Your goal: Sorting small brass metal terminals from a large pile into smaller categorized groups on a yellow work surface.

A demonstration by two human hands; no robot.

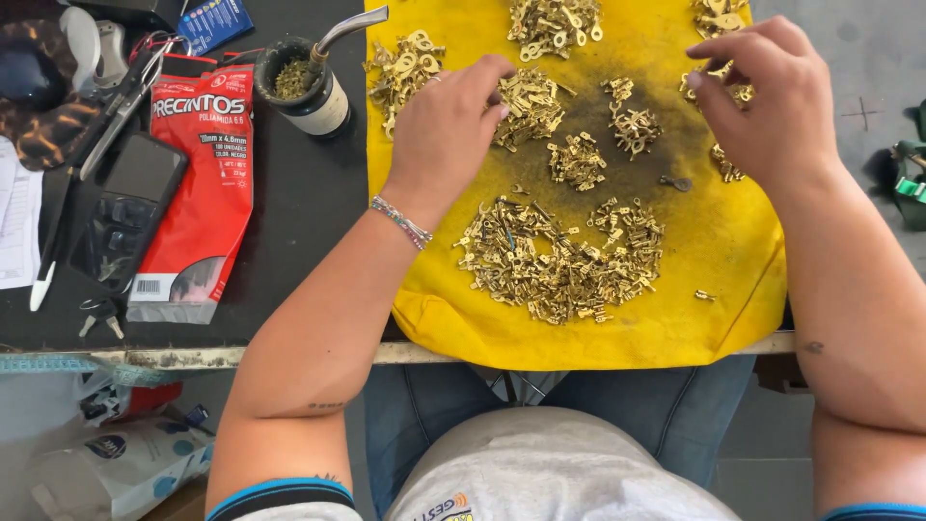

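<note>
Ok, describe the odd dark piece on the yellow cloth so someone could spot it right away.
Start at the yellow cloth on the table. Below the right hand, right of the sooty dark patch, one small grey metal piece lies alone. Every heap around it is shiny brass; it alone is dull and dark.

This looks like a small workshop or sorting bench. A dark table (299, 222) with a worn near edge carries a stained yellow cloth (617, 333) spread with sorted heaps of small brass terminals (559, 256). To the left lie a red packet of cable ties (198, 183), scissors (121, 106), a phone (130, 207) and keys (101, 314). A gourd cup with a metal straw (313, 82) stands at the far side. Bare grey concrete floor (868, 87) shows on the right, and bags (116, 453) sit under the table.
</note>
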